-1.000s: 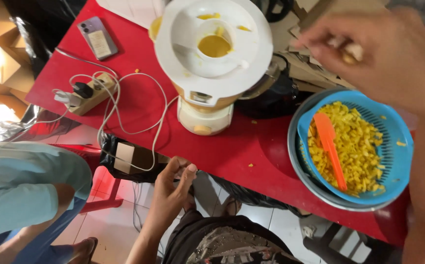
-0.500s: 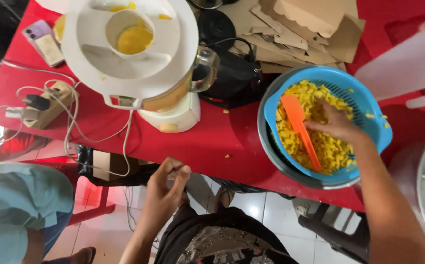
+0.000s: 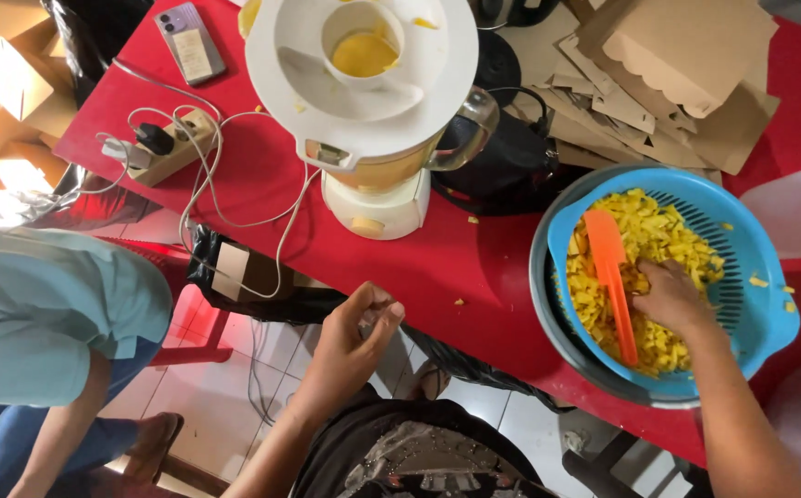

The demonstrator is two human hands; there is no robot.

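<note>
Here, the right hand was sunk into the yellow fruit pieces heaped in the blue colander, fingers curled down into the pile and closed loosely on a clutch of pieces; how much was gathered could not be told, since the fingertips were buried. Just left of that hand, an orange spatula was laid on the pieces, its blade at the far end and its handle pointed near. The colander was set inside a metal bowl at the right of the red table. The left hand was held off the near table edge, fingers drawn together in a loose clench, nothing being visibly grasped. Well apart from the colander, to the far left of it, a white blender was stood with yellow purée seen through its lid opening. A power strip and a phone were seen further left, and flattened cardboard boxes at the far right.
</note>
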